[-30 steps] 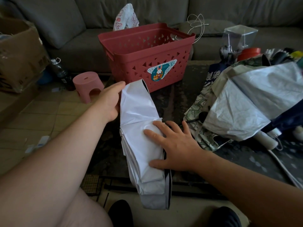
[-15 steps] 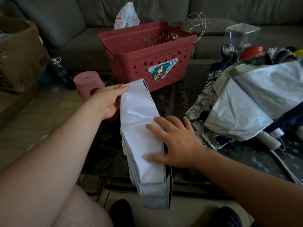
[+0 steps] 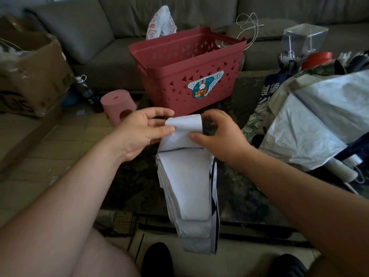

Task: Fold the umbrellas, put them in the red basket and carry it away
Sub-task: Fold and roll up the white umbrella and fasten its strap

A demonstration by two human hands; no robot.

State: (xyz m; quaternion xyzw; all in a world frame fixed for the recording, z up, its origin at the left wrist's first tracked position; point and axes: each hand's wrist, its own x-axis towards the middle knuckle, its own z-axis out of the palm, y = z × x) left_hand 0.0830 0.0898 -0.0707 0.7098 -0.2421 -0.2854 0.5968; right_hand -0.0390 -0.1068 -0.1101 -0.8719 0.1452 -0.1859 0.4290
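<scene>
The long white folded cloth umbrella (image 3: 187, 188) lies on the dark worktop (image 3: 245, 188), just before the red plastic basket (image 3: 187, 70). Both the left hand (image 3: 142, 130) and right hand (image 3: 221, 134) pinch its far end, rolling it. Loose fingers might let the folds spring open.

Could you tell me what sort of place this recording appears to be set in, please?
Most likely a home living room. A grey sofa runs along the back, a dark low table stands before it on a tiled floor, and household clutter lies around: a cardboard box and a small pink stool.
</scene>
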